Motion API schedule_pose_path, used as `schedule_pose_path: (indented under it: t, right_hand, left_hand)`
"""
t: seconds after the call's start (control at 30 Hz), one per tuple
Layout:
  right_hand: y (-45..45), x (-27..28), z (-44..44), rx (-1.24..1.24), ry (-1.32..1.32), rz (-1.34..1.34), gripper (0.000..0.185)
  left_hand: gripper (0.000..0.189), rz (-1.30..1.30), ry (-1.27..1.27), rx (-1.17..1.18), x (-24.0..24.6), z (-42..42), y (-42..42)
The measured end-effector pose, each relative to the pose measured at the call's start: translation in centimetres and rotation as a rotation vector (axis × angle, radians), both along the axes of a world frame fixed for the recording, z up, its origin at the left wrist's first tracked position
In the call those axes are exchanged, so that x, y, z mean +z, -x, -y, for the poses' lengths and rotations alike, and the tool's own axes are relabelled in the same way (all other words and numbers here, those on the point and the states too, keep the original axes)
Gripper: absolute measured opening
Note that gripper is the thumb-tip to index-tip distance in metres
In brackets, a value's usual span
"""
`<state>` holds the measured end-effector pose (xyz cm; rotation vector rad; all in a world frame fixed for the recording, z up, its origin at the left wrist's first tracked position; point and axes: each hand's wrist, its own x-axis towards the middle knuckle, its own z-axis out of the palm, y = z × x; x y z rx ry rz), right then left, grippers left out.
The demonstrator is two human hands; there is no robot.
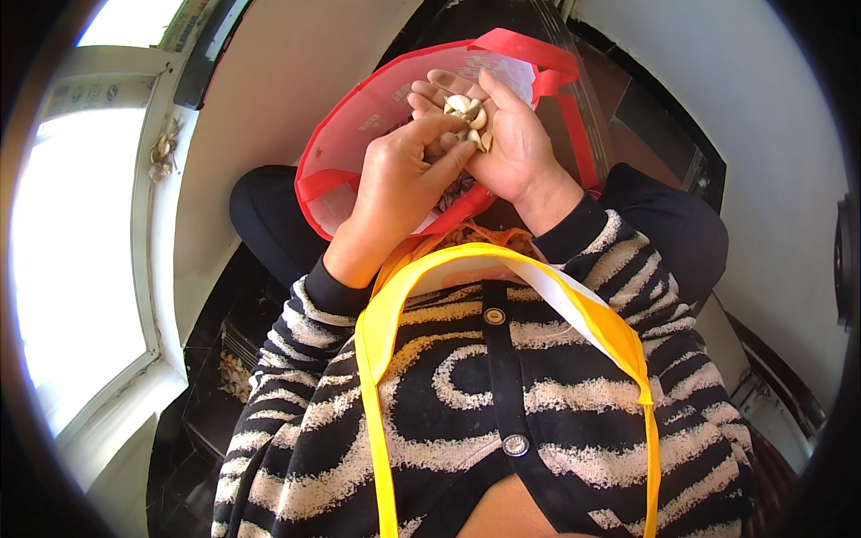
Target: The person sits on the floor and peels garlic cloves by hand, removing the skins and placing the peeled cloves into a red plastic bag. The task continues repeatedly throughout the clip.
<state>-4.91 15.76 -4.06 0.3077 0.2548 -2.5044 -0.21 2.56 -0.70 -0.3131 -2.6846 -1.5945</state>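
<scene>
My right hand (514,144) is turned palm up above the bag and cups several peeled-looking garlic cloves (459,103). My left hand (397,171) reaches over from the side, back of the hand up. Its thumb and index finger close around a clove (475,138) at the edge of the right palm. Below both hands stands a red-rimmed bag (329,151) with a pale inside and red handles. Purplish garlic lies in its bottom, partly hidden by my hands and wrists.
An orange-yellow bag or apron top (444,255) sits against my body, with reddish-brown pieces inside and yellow straps (377,430). Garlic bulbs (163,151) rest on the window sill at left. More garlic or peelings (233,376) lie on the dark floor. Walls flank both sides.
</scene>
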Motion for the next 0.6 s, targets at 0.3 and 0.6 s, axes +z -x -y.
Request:
schedule_pose_path:
  t: [0.3, 0.6]
  right_hand:
    - [-0.5, 0.3, 0.3, 0.020, -0.074, -0.003, 0.041]
    - [-1.1, 0.3, 0.6, -0.004, -0.102, -0.004, 0.039]
  left_hand:
    - [0.021, 0.113, -0.019, 0.024, 0.2, -0.7, -0.1]
    - [0.018, 0.266, -0.293, 0.074, 0.4, -0.5, -0.2]
